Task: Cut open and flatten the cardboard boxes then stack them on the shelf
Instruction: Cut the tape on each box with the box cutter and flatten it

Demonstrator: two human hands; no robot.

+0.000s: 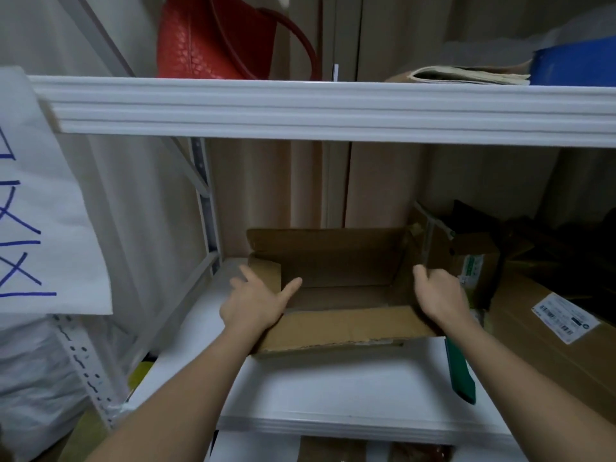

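- Head view: open cardboard box sits on the white shelf, not yet flat.
- Left hand spread flat on the box's left wall; right hand curls over its right edge.
- Step looks like flattening. Next move: push the walls down.

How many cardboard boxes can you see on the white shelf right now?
3: an open box between the left hand and right hand, a smaller box behind the right hand, and a labelled box far right. The dark corner may hide more.
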